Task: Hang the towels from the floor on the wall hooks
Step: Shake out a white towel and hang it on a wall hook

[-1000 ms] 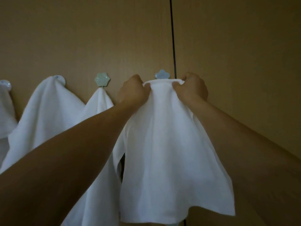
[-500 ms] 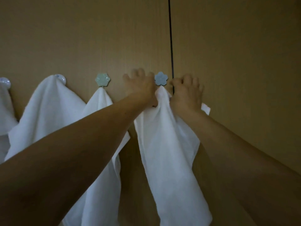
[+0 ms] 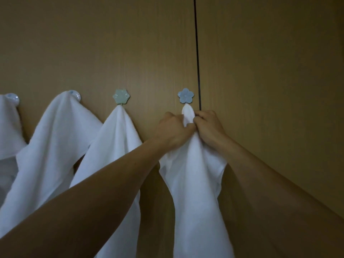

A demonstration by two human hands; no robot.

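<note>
A brown wood-grain wall (image 3: pixel 260 71) fills the frame, split right of centre by a dark vertical seam (image 3: pixel 197 53). Three white towels hang along the left half: one at the left edge (image 3: pixel 7 131), a wide one (image 3: pixel 55 138) and a narrower one (image 3: pixel 119 138). At lower centre drapes the fourth towel (image 3: pixel 197 183), its top corner reaching the blue flower hook (image 3: pixel 185 95). The left hand (image 3: pixel 173 129) and right hand (image 3: pixel 209 127) sit side by side, both clutching this towel just below the hook. A green hook (image 3: pixel 121 96) is to the left.
</note>
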